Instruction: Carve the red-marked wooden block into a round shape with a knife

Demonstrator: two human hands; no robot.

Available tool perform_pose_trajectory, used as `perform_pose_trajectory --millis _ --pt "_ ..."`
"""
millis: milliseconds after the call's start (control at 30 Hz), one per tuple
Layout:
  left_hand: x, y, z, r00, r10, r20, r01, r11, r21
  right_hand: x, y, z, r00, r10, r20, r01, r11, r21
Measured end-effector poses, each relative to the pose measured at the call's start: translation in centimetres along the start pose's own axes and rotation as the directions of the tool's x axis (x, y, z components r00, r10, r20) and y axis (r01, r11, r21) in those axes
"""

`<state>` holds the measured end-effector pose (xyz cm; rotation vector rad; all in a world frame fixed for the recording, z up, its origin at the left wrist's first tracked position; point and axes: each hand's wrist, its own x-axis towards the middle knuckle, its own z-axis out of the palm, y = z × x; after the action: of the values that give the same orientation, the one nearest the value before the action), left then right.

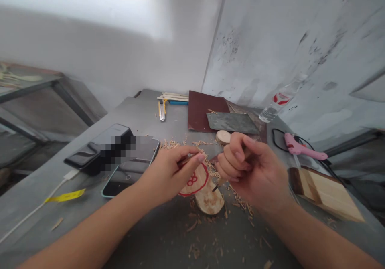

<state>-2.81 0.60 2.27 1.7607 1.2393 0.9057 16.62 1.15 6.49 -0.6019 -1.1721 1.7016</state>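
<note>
My right hand (252, 170) is closed around a slim carving tool (221, 181) with a wooden handle. Its small dark tip points down and left, over a round wood slice (210, 204) with a rough pale face. Partly beneath my left hand (171, 170) lies another wood slice (202, 184), marked with a red ring and a red flower-like pattern. The left thumb and forefinger are pinched together; something brown shows between them, too covered to name. Curled wood shavings (245, 207) surround both slices on the grey table (159, 237).
Left are a black box-shaped device (96, 146), a phone (123, 178) and a white cable (33, 207). Behind lie a utility knife (161, 110), sandpaper sheets (200, 112) and a small wood slice (223, 137). A water bottle (278, 102), pink glue gun (305, 148) and wood block (327, 195) stand right.
</note>
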Motion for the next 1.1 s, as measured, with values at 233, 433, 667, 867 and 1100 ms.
perform_pose_trajectory --millis 233,433,667,867,1100 --pt "0.4 -0.5 0.3 1.000 0.004 -0.006 -0.005 1.000 -0.028 -0.1 0.1 0.3 0.998 0.025 0.063 -0.022 0.999 -0.048" --pt "0.5 -1.0 0.4 0.999 0.039 -0.014 -0.039 0.999 0.008 0.0 0.5 1.1 0.993 -0.111 0.035 0.111 0.994 -0.013" --pt "-0.4 -0.3 0.4 0.985 0.169 -0.042 -0.160 0.974 0.161 0.0 1.3 2.0 0.988 -0.152 -0.032 0.152 0.988 -0.005" --pt "-0.5 0.1 0.5 0.975 0.217 -0.049 -0.201 0.951 0.234 -0.3 2.0 2.1 0.986 -0.151 -0.075 0.146 0.986 -0.075" --pt "-0.6 0.6 0.9 0.971 0.226 -0.073 -0.192 0.929 0.318 0.9 2.5 1.0 0.950 -0.098 -0.297 0.123 0.990 0.066"
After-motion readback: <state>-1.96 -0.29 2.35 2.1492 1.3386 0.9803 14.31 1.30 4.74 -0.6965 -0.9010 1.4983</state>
